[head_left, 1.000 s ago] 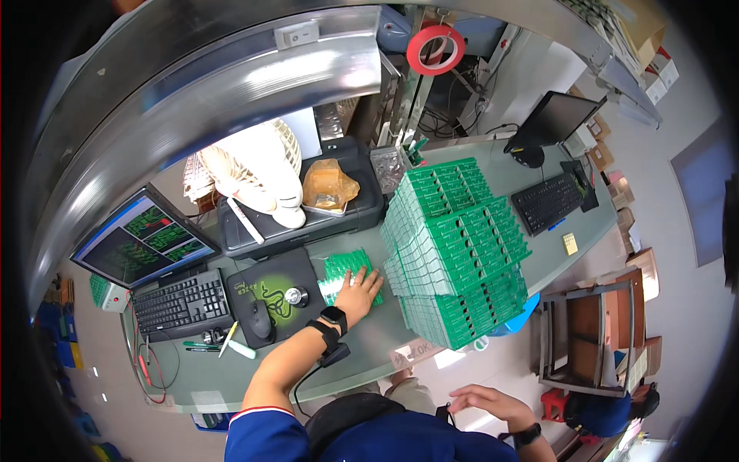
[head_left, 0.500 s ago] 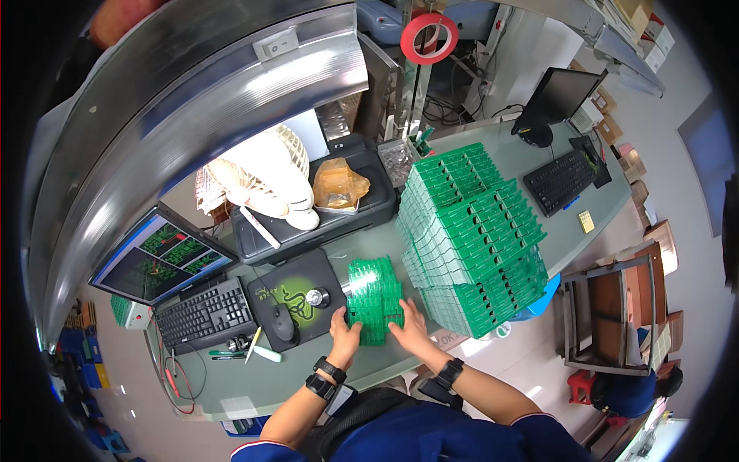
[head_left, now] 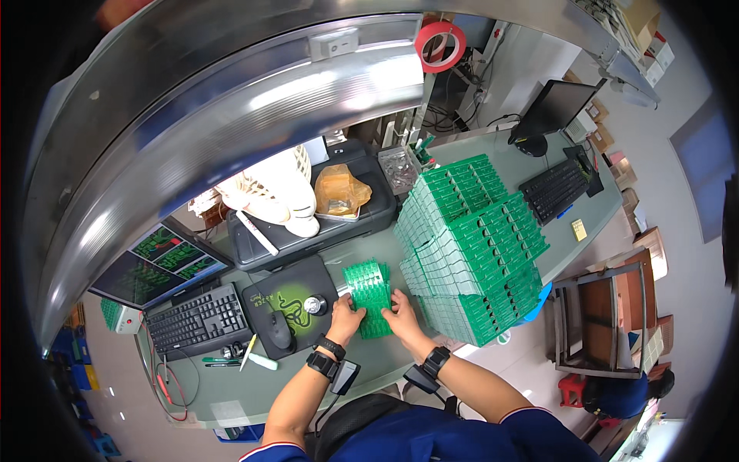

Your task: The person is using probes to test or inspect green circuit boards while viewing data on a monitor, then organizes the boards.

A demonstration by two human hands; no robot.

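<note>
A small stack of green circuit board panels (head_left: 366, 289) lies on the table in front of me. My left hand (head_left: 346, 317) grips its left edge, thumb on top and the other fingers along the side. At the right edge, my right hand (head_left: 402, 316) holds the same panels in a like way, with the thumb pointing inward. The panels lie nearly flush with one another. Just right of my right hand rises a tall block of stacked green circuit board panels (head_left: 469, 254).
Left of the panels are a black mouse mat (head_left: 258, 304), a mouse (head_left: 279, 331), a small metallic object (head_left: 314, 305) and a keyboard (head_left: 198, 319). A black printer-like machine (head_left: 350, 227) stands behind, carrying white gloves (head_left: 269, 192). A metal lamp housing (head_left: 308, 85) overhangs the far side.
My right hand has moved inward, to the left. The panels, earlier spread sideways and stepped, now sit closer together as one narrower stack. The whole view has shifted slightly.
</note>
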